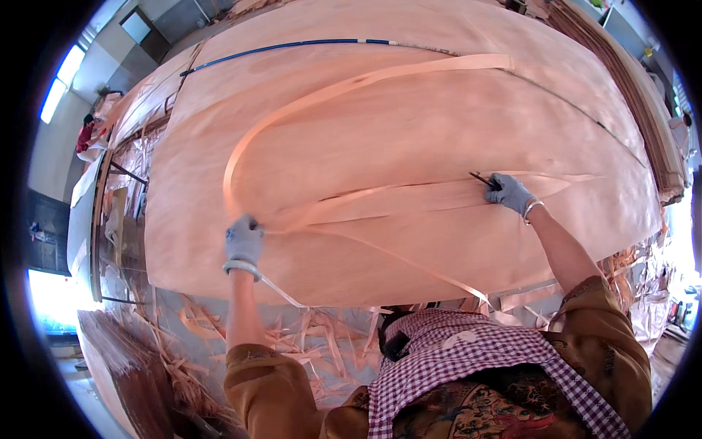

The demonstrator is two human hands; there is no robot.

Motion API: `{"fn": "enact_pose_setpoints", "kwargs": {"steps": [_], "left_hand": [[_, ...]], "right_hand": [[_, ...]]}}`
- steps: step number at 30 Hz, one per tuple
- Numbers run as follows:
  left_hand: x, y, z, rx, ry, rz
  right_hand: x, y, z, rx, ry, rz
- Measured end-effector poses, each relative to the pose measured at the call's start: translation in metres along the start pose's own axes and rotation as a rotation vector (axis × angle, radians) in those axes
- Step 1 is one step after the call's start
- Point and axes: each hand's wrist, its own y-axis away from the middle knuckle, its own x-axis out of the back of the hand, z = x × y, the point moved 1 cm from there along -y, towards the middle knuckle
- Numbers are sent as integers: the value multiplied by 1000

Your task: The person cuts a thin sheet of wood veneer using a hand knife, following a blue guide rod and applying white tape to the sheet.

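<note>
At the far left, a person in a red top (85,136) stands well apart beside another bench, and pale wood scraps (292,338) litter the floor below the near edge of the work. The left hand (243,240), in a grey glove, is closed down on the large pale pink-brown sheet of wood veneer (409,139), pinning the near end of a long thin veneer strip (292,110) where it curls back onto the sheet. That strip already stands free in a wide loop, rising from the left hand and running up toward the far right of the sheet, so one long cut looks finished. Across the middle, a dark slit (387,192) runs from near the left hand toward the right, and a second narrow band hangs off the near edge; this cut seems well advanced. The right hand (510,192), also grey-gloved, is clenched around a small dark blade tool (482,179) whose tip touches the veneer at the slit's right end. Beyond it the sheet is uncut out to its right edge, so that last stretch appears to remain. A thin blue rod (278,48) lies across the far edge of the sheet.
</note>
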Motion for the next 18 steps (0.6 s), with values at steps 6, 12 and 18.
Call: {"fn": "enact_pose_setpoints", "kwargs": {"steps": [6,12,18], "left_hand": [[76,81,-97,274,317,453],[130,347,-232,1451,-24,546],[106,471,-238,1609,-221,435]], "right_hand": [[3,8,0,-19,-28,13],[13,21,17,32,-84,107],[2,17,16,66,-54,64]]}}
